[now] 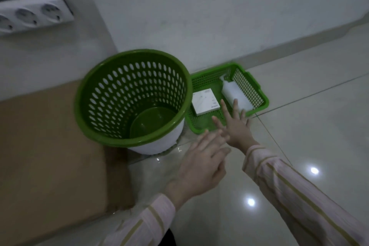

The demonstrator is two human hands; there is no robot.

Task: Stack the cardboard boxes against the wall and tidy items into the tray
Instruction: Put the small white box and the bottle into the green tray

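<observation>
Both my hands are open and hold nothing. My right hand [234,128] is stretched, fingers spread, over the near rim of the green tray [257,84], its fingertips just reaching the white bottle [233,94]. I cannot tell whether they actually touch it. My left hand [201,164] hovers flat above the floor [299,106], just behind the right.

The tray sits on the floor at the edge where it meets the wall [199,16]. The bottle lies on its side along the tray's right wall, and a flat white box [205,102] lies beside it toward the left. A green perforated bin [111,94] stands just left of the tray, with its rim overlapping the tray in my view. Brown cardboard [50,146] stretches along the wall edge beyond the bin, below a strip of sockets [34,14].

I judge that I'm settling things in the tray. To do it well I should nudge with straight fingers rather than grab, keeping the bottle snug and parallel to the tray wall so it can't roll. I should square the box to it, and brace the near rim with my left hand so the tray doesn't skate on this glossy tile.
</observation>
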